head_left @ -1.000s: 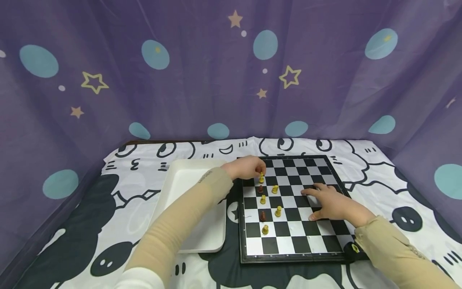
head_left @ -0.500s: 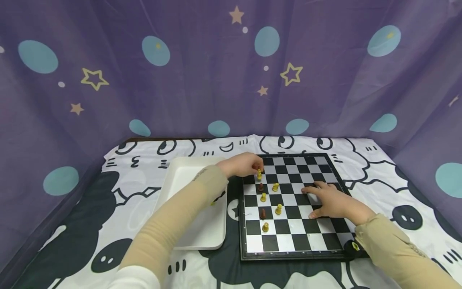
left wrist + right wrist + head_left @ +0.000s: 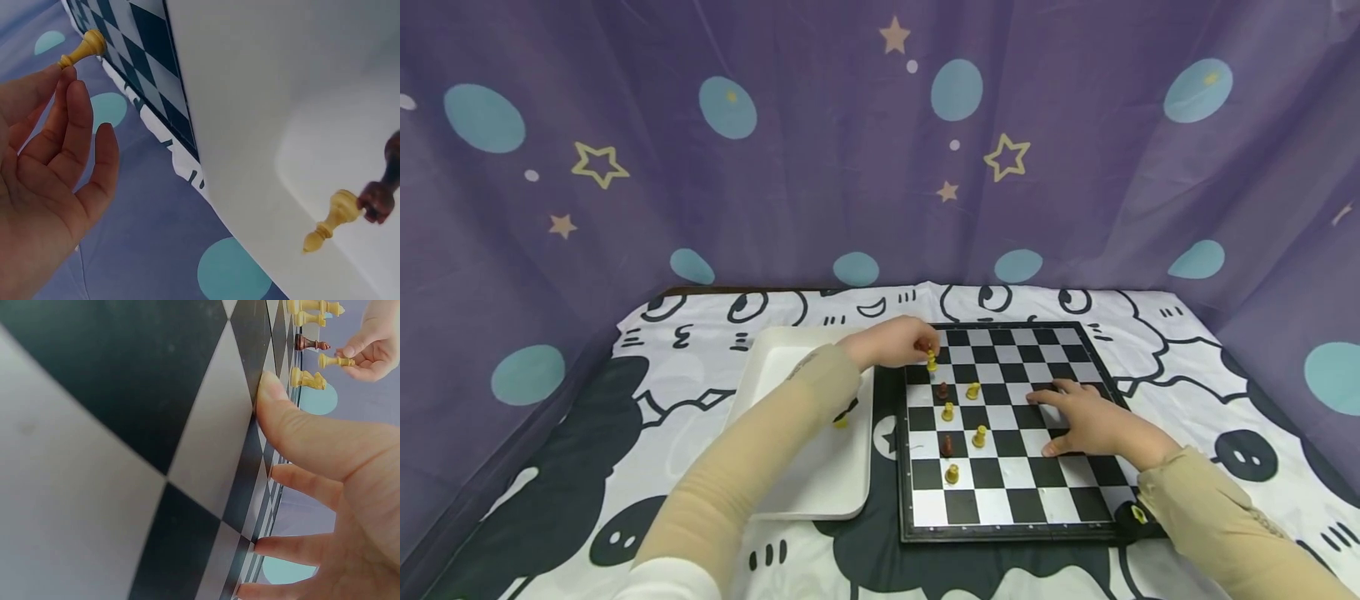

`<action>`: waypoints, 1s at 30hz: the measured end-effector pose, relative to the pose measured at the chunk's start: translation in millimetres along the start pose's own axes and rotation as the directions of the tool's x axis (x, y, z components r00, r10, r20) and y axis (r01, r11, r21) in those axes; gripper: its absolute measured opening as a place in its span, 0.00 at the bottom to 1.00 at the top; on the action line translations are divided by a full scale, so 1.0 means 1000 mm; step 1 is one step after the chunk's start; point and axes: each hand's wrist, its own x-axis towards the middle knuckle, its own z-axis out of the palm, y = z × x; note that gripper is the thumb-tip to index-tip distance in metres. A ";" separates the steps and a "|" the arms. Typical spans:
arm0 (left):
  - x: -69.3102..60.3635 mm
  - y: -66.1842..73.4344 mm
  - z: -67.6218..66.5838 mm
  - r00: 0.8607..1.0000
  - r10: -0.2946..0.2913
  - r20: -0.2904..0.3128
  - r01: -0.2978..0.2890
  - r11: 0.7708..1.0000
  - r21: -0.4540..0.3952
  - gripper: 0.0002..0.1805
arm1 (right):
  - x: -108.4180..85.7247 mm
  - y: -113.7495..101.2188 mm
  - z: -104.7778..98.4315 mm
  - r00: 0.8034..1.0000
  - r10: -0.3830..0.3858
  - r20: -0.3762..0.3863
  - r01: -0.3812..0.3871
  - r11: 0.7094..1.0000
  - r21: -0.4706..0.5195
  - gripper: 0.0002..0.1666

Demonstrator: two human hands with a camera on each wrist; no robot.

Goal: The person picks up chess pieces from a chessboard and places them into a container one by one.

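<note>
My left hand [image 3: 891,343] pinches a yellow chess piece [image 3: 932,361] by its top, over the far left part of the chessboard [image 3: 1015,533]. In the left wrist view this chess piece [image 3: 87,47] has its base pointing away from the fingertips and appears clear of the board. Spread fingers of my right hand [image 3: 1093,421] rest on the board's right side, holding nothing. Several other pieces stand toward the left of the board, among them a yellow knight [image 3: 307,379], a yellow rook [image 3: 980,437] and a dark brown piece [image 3: 947,446].
A white tray [image 3: 865,475] lies left of the board, partly covered by my left arm. Inside it are a yellow piece [image 3: 331,222] and a dark brown piece [image 3: 380,194]. A purple curtain [image 3: 820,167] hangs behind the cloth-covered table [image 3: 677,375].
My left hand has shifted left and slightly away with the yellow chess piece, toward the tray side of the board. The right hand stays where it was.
</note>
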 end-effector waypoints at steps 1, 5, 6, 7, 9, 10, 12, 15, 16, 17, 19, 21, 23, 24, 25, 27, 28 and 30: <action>-0.002 0.000 0.000 1.000 0.003 -0.004 -0.003 1.000 -0.006 0.09 | 0.000 0.000 0.000 1.000 -0.003 0.000 0.003 1.000 -0.001 0.47; -0.009 -0.002 -0.002 1.000 0.013 -0.023 -0.014 1.000 -0.020 0.10 | 0.000 0.002 0.001 1.000 -0.006 0.000 0.006 1.000 -0.008 0.47; -0.012 -0.002 -0.003 0.999 0.015 -0.028 -0.016 1.000 -0.026 0.10 | 0.001 0.002 0.001 1.000 -0.005 -0.001 0.005 1.000 -0.012 0.47; -0.014 -0.003 -0.003 0.999 0.016 -0.031 -0.017 0.999 -0.030 0.10 | 0.001 0.002 0.001 1.000 -0.005 -0.001 0.005 1.000 -0.015 0.47; -0.017 -0.005 -0.005 0.999 0.019 -0.040 -0.020 0.999 -0.035 0.09 | 0.001 0.003 0.001 1.000 -0.004 0.001 0.004 1.000 -0.016 0.47; -0.020 -0.006 -0.006 0.999 0.018 -0.045 -0.019 0.999 -0.036 0.09 | 0.001 0.003 0.001 1.000 -0.004 0.002 0.004 1.000 -0.015 0.47; -0.024 -0.007 -0.008 0.999 0.010 -0.051 -0.012 0.999 -0.037 0.09 | 0.001 0.003 0.001 1.000 -0.005 0.002 0.005 1.000 -0.012 0.47; -0.030 -0.010 -0.011 0.998 -0.010 -0.056 0.008 0.999 -0.042 0.09 | 0.001 0.003 0.002 1.000 -0.005 0.001 0.005 1.000 -0.008 0.47; -0.032 -0.011 -0.012 0.998 -0.020 -0.056 0.017 0.999 -0.046 0.10 | 0.001 0.003 0.001 1.000 -0.005 0.000 0.005 1.000 -0.009 0.47; -0.034 -0.012 -0.013 0.998 -0.026 -0.058 0.024 0.998 -0.051 0.10 | 0.000 0.003 0.001 1.000 -0.002 0.000 0.002 1.000 -0.009 0.47; -0.038 -0.015 -0.014 0.997 -0.038 -0.062 0.035 0.998 -0.057 0.10 | 0.000 0.003 0.000 1.000 0.007 0.001 -0.007 1.000 -0.012 0.47; -0.041 -0.018 -0.015 0.996 -0.050 -0.067 0.045 0.997 -0.064 0.10 | -0.001 0.003 0.000 1.000 0.015 0.001 -0.015 1.000 -0.015 0.48; -0.045 -0.022 -0.016 0.995 -0.058 -0.077 0.053 0.996 -0.067 0.09 | -0.001 0.003 -0.001 1.000 0.023 0.001 -0.023 1.000 -0.017 0.48; -0.047 -0.023 -0.017 0.995 -0.063 -0.080 0.057 0.996 -0.069 0.09 | -0.001 0.003 -0.001 1.000 0.023 0.001 -0.023 1.000 -0.018 0.48; -0.049 -0.025 -0.017 0.994 -0.069 -0.082 0.063 0.995 -0.073 0.09 | -0.001 0.003 0.000 1.000 0.022 0.001 -0.022 1.000 -0.018 0.48; -0.053 -0.029 -0.018 0.993 -0.076 -0.087 0.070 0.995 -0.074 0.09 | -0.001 0.003 0.000 1.000 0.022 0.002 -0.022 1.000 -0.017 0.48; -0.055 -0.029 -0.019 0.993 -0.079 -0.089 0.073 0.995 -0.075 0.09 | 0.000 0.003 0.000 1.000 0.022 0.003 -0.022 1.000 -0.016 0.47; -0.059 -0.032 -0.020 0.992 -0.082 -0.094 0.076 0.995 -0.069 0.09 | 0.000 0.002 0.000 1.000 0.023 0.004 -0.023 1.000 -0.015 0.47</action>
